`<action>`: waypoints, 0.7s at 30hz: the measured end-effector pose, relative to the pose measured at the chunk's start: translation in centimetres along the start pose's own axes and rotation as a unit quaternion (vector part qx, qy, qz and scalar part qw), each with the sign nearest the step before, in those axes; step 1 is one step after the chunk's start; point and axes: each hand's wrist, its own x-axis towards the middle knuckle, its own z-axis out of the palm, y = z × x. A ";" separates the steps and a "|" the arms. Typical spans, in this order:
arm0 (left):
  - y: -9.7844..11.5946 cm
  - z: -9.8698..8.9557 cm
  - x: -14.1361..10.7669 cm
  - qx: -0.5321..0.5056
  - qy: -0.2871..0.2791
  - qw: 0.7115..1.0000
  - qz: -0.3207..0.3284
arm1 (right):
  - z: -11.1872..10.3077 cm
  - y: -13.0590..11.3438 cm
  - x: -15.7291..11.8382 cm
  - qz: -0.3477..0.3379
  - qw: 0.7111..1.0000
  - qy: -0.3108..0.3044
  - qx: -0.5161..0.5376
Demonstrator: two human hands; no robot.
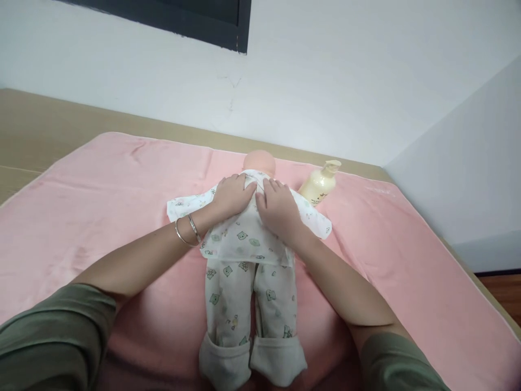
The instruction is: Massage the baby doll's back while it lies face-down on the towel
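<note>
A baby doll [259,163] lies stretched out with its bald head at the far end; no face shows. It wears a white printed top [244,239] with the sleeves spread to both sides, and matching trousers [232,298] with wide turned-up cuffs. My left hand [233,195], with two silver bangles on the wrist, rests flat on the upper part of the top. Beside it my right hand [280,209] lies flat on the other side, the two thumbs close together. Neither hand grips anything visible.
A cream pump bottle [321,183] lies tilted just past the doll's right-hand sleeve. Under everything spreads a pink mat [134,217] on a wooden surface [36,122]. A white wall [325,81] with a dark frame [195,24] rises behind.
</note>
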 end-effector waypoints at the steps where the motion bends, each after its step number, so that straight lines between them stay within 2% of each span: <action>1: -0.1 -0.1 0.2 -0.002 -0.007 1.000 -0.002 | 0.0 -0.4 -0.3 -0.008 1.000 0.006 -0.005; 3: 0.0 -0.1 0.0 0.011 -0.010 1.000 0.007 | 0.0 -0.4 -0.3 -0.015 1.000 0.008 0.004; 5: 0.4 0.3 -0.9 0.037 0.006 0.999 0.028 | -0.2 0.5 0.4 -0.005 0.999 -0.010 0.035; 9: 1.3 1.0 -2.9 0.073 0.075 0.988 0.111 | -0.7 3.3 2.3 0.071 0.991 -0.067 0.092; 11: 1.4 1.0 -3.0 0.069 0.083 0.985 0.137 | -0.9 3.7 2.6 0.085 0.989 -0.085 0.089; 13: 1.1 0.7 -2.4 0.050 0.060 0.989 0.124 | -1.0 3.1 2.2 0.071 0.993 -0.081 0.053; 16: 0.5 0.3 -0.9 0.021 0.022 0.997 0.065 | -0.6 1.0 0.5 0.014 0.999 -0.035 -0.013; 19: 0.2 0.6 -0.3 0.025 0.033 0.999 0.031 | -0.1 -0.5 -0.8 -0.066 0.997 0.018 -0.024; 21: 0.3 1.0 -0.5 0.035 0.054 0.997 0.033 | 0.0 -0.5 -0.7 -0.077 0.997 0.025 0.000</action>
